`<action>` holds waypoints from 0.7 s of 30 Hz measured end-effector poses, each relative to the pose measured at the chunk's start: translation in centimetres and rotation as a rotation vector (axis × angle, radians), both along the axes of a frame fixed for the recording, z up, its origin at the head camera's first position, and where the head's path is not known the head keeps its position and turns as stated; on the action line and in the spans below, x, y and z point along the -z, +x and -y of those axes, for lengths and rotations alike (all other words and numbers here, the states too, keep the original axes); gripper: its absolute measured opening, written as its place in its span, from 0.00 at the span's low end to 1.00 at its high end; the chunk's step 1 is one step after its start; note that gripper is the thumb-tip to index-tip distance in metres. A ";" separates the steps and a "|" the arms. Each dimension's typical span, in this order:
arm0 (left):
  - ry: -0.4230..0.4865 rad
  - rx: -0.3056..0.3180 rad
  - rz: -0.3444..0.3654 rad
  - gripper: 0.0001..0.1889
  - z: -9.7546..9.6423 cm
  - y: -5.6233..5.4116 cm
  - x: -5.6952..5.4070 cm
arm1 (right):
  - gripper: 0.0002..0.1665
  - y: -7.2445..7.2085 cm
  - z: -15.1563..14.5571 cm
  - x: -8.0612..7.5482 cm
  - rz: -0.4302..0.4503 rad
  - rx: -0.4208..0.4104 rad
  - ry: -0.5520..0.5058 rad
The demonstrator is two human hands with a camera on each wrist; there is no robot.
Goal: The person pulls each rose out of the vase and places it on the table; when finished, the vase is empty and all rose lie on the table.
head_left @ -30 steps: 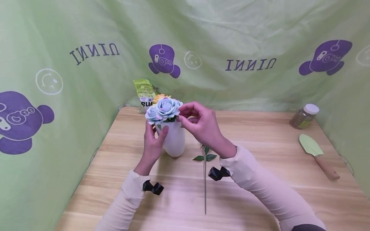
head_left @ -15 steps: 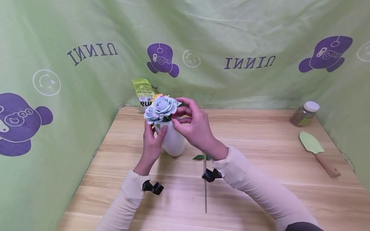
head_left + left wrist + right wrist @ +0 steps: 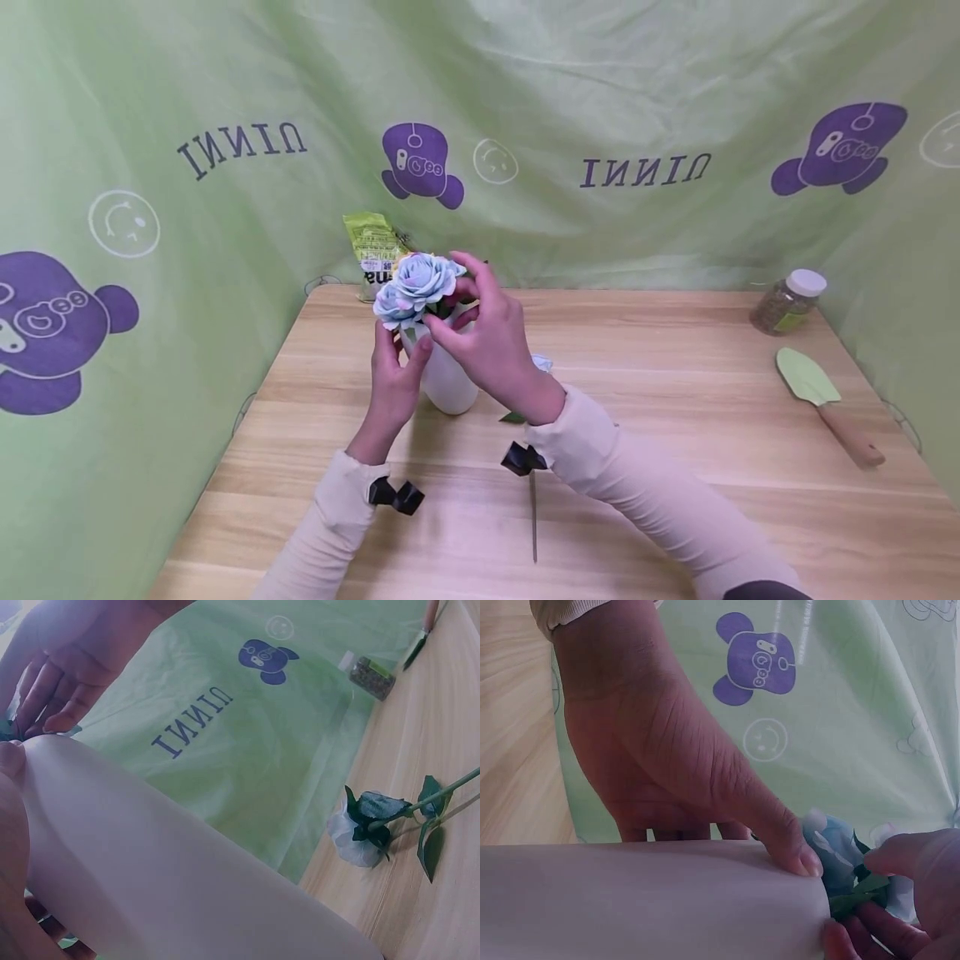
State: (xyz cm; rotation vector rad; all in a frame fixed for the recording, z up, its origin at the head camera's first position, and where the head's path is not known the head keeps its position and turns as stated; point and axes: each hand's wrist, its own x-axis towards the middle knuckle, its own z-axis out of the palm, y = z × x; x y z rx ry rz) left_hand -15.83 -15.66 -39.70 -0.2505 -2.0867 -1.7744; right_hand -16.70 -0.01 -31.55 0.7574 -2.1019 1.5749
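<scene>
White vase [image 3: 452, 387]: left hand [image 3: 395, 375] curls round its neck.
Blue roses [image 3: 420, 282]: above left hand, pinched by half-closed right hand [image 3: 487, 337].
Right sleeve [image 3: 637, 457]: further left than before; work seems centred on the roses.

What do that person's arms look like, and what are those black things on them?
Both arms wear long, wrinkly, cream-coloured sleeves: a left sleeve and a right sleeve. By each wrist sits a little boxy black gadget, one on the left and one on the right. The left grip and right grip wear no gloves.
</scene>
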 end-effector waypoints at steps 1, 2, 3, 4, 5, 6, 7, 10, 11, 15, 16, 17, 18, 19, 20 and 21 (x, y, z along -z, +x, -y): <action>0.000 0.001 -0.001 0.35 0.0 0.0 0.1 | 0.42 0.0 0.1 0.1 -0.005 0.007 0.005; 0.000 0.003 -0.005 0.35 0.1 0.1 0.2 | 0.42 0.0 0.2 0.1 -0.008 0.011 0.009; -0.001 0.003 -0.011 0.36 0.1 0.1 0.2 | 0.42 0.0 0.3 0.0 -0.010 0.015 0.015; -0.001 0.004 -0.016 0.36 0.1 0.1 0.2 | 0.42 0.0 0.4 0.0 -0.011 0.017 0.020; -0.001 0.006 -0.021 0.36 0.1 0.0 0.2 | 0.41 0.0 0.5 0.0 -0.009 0.018 0.024; 0.000 0.007 -0.024 0.37 0.1 0.0 0.2 | 0.41 -0.1 0.6 -0.1 -0.005 0.017 0.026; 0.001 0.008 -0.027 0.37 0.1 0.0 0.2 | 0.40 -0.1 0.6 -0.1 -0.001 0.018 0.026; 0.001 0.006 -0.023 0.36 0.1 0.0 0.1 | 0.38 -0.3 0.7 -0.2 0.013 0.022 0.026; 0.001 0.005 -0.019 0.35 0.1 0.0 0.1 | 0.38 -0.3 0.7 -0.3 0.016 0.024 0.024; -0.001 0.003 -0.004 0.35 0.1 0.0 0.1 | 0.35 -0.4 0.8 -0.2 0.030 0.026 0.005; 0.000 0.002 -0.002 0.35 0.1 0.0 0.2 | 0.34 -0.4 0.9 -0.2 0.036 0.025 -0.008; 0.000 0.001 -0.001 0.35 0.1 0.0 0.2 | 0.33 -0.4 0.9 -0.1 0.044 0.021 -0.027; 0.000 0.001 -0.002 0.35 0.1 0.0 0.2 | 0.32 -0.4 0.9 -0.1 0.051 0.019 -0.046; -0.001 0.000 -0.003 0.35 0.0 0.0 0.1 | 0.31 -0.4 0.9 -0.1 0.060 0.016 -0.070; -0.001 0.000 -0.005 0.35 0.0 0.0 0.1 | 0.30 -0.4 0.9 -0.1 0.068 0.013 -0.096; 0.000 0.000 -0.008 0.35 0.0 0.0 0.1 | 0.30 -0.4 0.9 0.0 0.073 0.008 -0.123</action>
